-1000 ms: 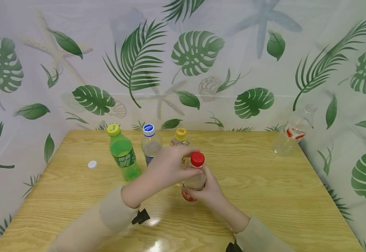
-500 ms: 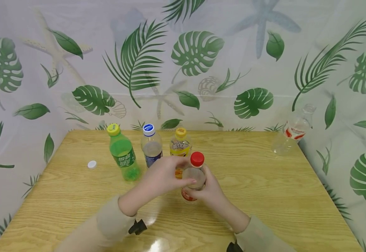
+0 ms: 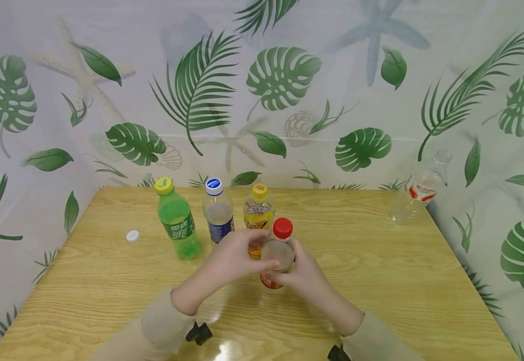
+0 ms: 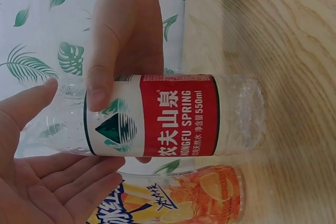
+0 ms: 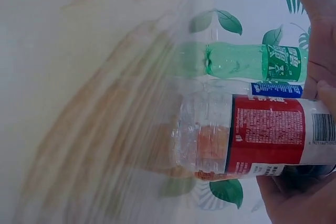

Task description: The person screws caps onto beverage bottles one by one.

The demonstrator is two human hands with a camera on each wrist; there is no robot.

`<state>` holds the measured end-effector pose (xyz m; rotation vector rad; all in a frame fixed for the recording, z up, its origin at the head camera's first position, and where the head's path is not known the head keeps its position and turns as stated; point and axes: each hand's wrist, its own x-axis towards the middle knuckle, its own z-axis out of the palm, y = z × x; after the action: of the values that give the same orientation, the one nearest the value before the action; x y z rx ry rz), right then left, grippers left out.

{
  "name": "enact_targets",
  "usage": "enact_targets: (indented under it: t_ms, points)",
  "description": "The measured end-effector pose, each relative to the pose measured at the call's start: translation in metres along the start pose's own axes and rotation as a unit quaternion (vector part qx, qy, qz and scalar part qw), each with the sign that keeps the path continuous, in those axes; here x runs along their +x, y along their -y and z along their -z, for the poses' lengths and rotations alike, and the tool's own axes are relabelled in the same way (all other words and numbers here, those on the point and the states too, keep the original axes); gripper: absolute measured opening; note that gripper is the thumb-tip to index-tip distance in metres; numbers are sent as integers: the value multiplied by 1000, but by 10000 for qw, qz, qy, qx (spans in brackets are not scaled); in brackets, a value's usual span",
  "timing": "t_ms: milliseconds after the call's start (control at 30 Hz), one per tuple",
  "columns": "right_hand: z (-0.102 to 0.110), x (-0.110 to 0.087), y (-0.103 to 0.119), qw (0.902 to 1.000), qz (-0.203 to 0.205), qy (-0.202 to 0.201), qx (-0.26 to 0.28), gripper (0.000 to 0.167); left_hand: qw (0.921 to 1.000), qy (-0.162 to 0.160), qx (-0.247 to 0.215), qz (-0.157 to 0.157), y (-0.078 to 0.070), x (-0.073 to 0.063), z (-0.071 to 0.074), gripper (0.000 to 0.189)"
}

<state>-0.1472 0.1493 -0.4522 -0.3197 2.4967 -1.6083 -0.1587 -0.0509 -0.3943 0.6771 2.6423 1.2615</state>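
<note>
The red-capped bottle [image 4: 181, 116] is upright between both hands, near the yellow-capped bottle [image 3: 257, 213]. The right hand [image 3: 306, 273] grips its body, thumb over the label's upper end. The left hand [image 3: 234, 254] has nearly straight fingers below its shoulder, thumb opposite; their contact is unclear.

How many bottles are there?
5: from left to right, a green bottle, a blue-labelled bottle, a yellow-capped bottle, a red-capped bottle in the right hand, and a clear capless bottle near the table's far right corner.
</note>
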Motion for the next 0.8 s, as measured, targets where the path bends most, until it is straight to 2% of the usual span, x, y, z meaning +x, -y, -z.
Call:
enact_targets:
  t_ms: [267, 400, 500, 633, 800]
  points:
    - [7, 1, 3, 9956, 87, 18, -938, 72, 9999, 32, -166, 3, 8, 0, -4, 59]
    - [10, 0, 7, 9887, 213, 72, -1482, 71, 9998, 46, -179, 25, 9, -1, -5, 61]
    - [13, 0, 12, 9838, 150, 122, -1782, 73, 9999, 70, -142, 54, 9, 0, -6, 61]
    - [16, 0, 15, 9824, 124, 247, -1848, 75, 9999, 85, -146, 27, 10, 0, -9, 60]
    - [21, 1, 13, 9843, 369, 488, -1658, 75, 9999, 20, -132, -91, 12, 1, -13, 57]
